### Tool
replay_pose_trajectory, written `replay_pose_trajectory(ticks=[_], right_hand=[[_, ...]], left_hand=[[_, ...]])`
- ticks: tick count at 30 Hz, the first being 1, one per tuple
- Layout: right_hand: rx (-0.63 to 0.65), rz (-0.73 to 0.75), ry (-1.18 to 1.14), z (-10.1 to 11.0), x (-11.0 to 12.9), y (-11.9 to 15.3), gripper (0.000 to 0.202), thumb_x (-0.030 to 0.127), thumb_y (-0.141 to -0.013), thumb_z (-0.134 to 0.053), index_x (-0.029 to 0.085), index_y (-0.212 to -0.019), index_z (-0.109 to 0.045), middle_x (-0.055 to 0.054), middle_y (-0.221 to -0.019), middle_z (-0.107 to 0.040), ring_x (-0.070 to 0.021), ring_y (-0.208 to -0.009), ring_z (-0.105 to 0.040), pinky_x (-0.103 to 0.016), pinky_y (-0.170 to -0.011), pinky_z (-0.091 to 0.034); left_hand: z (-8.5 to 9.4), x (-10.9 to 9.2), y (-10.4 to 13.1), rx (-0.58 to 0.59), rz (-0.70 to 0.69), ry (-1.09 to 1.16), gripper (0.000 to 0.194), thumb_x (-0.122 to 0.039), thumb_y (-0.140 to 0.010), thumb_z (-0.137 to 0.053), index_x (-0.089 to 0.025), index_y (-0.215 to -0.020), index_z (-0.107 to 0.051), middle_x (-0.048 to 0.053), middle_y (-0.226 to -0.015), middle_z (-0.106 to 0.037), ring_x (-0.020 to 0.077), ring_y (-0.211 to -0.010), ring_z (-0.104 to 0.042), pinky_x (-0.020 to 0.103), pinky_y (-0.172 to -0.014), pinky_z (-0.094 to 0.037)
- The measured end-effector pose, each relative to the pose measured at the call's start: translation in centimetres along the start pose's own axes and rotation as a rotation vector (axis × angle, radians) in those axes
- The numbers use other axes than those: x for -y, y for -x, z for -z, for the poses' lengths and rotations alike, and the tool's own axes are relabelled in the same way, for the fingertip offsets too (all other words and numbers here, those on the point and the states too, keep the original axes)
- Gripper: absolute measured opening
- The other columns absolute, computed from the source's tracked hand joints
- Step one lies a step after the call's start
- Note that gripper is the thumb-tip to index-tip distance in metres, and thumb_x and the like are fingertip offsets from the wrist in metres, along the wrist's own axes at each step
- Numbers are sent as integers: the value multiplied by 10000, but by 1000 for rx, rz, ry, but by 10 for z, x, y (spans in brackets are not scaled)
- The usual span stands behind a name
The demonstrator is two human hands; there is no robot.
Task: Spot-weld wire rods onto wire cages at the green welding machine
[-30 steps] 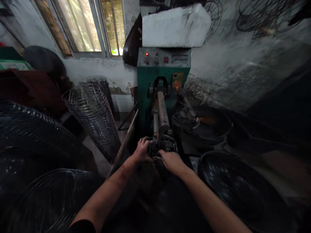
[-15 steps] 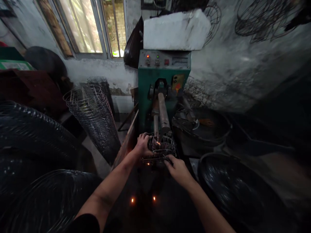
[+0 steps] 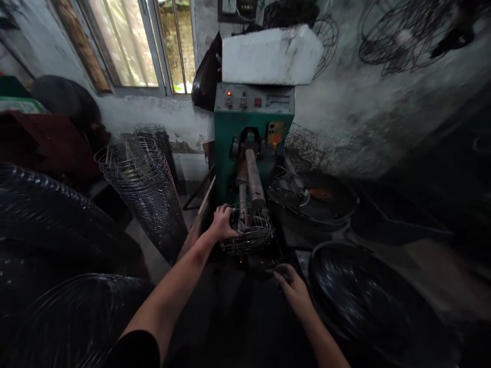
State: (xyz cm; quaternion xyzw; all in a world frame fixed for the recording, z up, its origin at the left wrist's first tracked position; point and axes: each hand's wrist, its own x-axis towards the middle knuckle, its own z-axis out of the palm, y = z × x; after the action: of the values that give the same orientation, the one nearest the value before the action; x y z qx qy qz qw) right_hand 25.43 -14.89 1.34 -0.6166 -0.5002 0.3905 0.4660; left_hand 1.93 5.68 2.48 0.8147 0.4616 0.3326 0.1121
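The round, open cage of shiny metal wire point(image 3: 251, 243) sits at the front ends of two grey metal bars, a thick upper bar point(image 3: 255, 179) and a thinner lower rod point(image 3: 242, 197), which stick out from a green metal machine point(image 3: 225, 128). The bars' ends reach in among its wires. The left hand point(image 3: 224, 223) has its grip clamped on the cage's left side, thumb toward the near edge and fingers over the far side. The right hand point(image 3: 293, 287) is apart from the cage, lower and to its right, with thumb and forefinger bent toward each other; it is too dark there to tell whether that grip is together or pinches something.

With just one hand on it, the cage could tip or turn about the bars if the left grip slackens, and its wires would then lie askew. The left fingers are near the bar ends, so a slip inward could get them pinched. A tiny red glowing speck point(image 3: 241, 262) shows just below the cage; a hot bit like that could sting bare skin. The dimness between the bars could also hide a misplaced wire.
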Motion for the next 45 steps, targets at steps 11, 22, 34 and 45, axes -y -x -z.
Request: replay_pose_trajectory(ticks=[11,22,34,45], right_hand=[[-12,-355,-514,0,11,9,537,542,-553,-844,214,-816,-510,46,-609,-583,-36,-336,-331,-167,-338,-191],[213,-476,-578,-16,36,14,466,430,-569,-811,205,-881,-548,38,-587,-589,-14,-331,-264,-150,-353,-137],[603,-210,-538,-39,91,-27,674,586,-665,-730,161,-1172,-602,-36,-742,-666,-62,-424,-361,-192,-410,-276],[593,256,1171,-61,111,-36,256,133,-903,-460,127,-1111,-609,-153,-951,-734,-266,-872,-703,-310,-720,-489]], left_hand=[[1,13,17,25,82,96,1193,-571,-436,-892,-186,-1434,-363,213,-1512,-279,449,-1375,-313,636,-1073,-351],[-9,45,67,20,179,341,1336,-382,-402,-937,-178,-1503,-209,193,-1470,-342,399,-1382,-348,579,-1140,-323],[41,19,84,-1,-73,110,988,-425,-505,-842,-125,-1346,-418,224,-1385,-432,411,-1331,-401,584,-1097,-381],[23,-9,88,152,-131,-7,813,-377,-560,-770,-192,-1293,-470,199,-1385,-446,424,-1327,-378,598,-1072,-342]])
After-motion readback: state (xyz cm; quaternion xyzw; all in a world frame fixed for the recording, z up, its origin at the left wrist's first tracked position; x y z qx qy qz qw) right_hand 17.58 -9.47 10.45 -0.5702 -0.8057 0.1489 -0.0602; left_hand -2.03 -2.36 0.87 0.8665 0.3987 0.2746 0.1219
